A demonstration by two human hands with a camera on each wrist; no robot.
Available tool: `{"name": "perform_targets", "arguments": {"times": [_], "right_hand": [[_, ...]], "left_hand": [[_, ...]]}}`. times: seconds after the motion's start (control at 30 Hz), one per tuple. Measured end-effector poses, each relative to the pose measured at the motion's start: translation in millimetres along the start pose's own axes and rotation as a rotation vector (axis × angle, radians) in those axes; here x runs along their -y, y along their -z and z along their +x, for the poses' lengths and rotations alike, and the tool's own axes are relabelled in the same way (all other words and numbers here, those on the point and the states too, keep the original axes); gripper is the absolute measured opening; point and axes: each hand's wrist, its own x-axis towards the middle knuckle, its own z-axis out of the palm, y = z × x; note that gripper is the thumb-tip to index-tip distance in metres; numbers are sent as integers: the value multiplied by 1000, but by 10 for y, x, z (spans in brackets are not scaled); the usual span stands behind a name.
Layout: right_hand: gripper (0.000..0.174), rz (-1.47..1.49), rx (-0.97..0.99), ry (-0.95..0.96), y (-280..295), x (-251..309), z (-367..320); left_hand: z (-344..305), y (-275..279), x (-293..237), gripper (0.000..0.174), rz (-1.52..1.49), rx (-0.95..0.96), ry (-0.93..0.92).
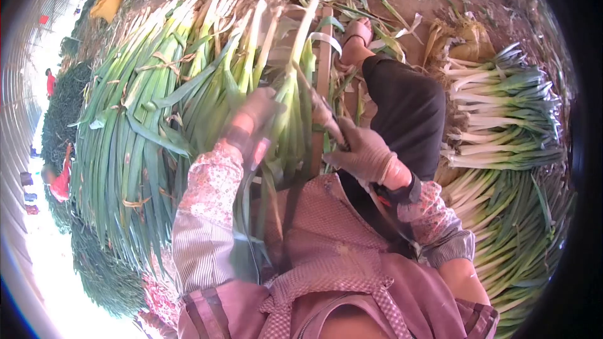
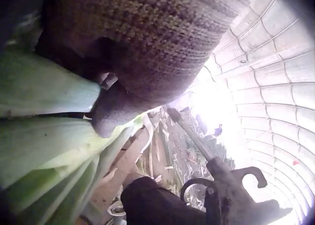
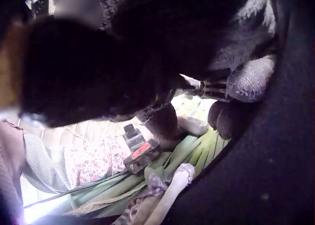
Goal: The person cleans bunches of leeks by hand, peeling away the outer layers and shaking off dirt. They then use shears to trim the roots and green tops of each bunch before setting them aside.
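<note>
Leek stalks (image 1: 287, 97) stand under my gloved left hand (image 1: 256, 108), roots pointing away from me. Seen from the left wrist, the left hand (image 2: 142, 47) has its fingers curled round thick pale-green stalks (image 2: 49, 141). My gloved right hand (image 1: 363, 150) grips a long, thin tool (image 1: 325, 116), just right of those stalks. The tool's rod (image 2: 194, 136) points toward the left hand in the left wrist view; whether it touches a stalk cannot be told. In the right wrist view the right hand (image 3: 248, 79) is mostly dark, with the left hand (image 3: 165, 124) beyond it.
A large row of leeks (image 1: 138, 100) lies at the left. Stacked white-stemmed bundles (image 1: 496, 110) and more leeks (image 1: 496, 213) lie at the right. A yellow object (image 1: 107, 5) is at the upper left. My foot (image 1: 357, 32) rests among loose leaves.
</note>
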Motion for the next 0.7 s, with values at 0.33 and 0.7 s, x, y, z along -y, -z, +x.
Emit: {"name": "perform_targets", "arguments": {"times": [0.33, 0.7], "right_hand": [[51, -288, 92, -39, -185, -6, -153], [53, -414, 17, -131, -257, 84, -38]], "left_hand": [[16, -253, 153, 28, 146, -193, -81], [240, -337, 330, 31, 466, -245, -399]]}}
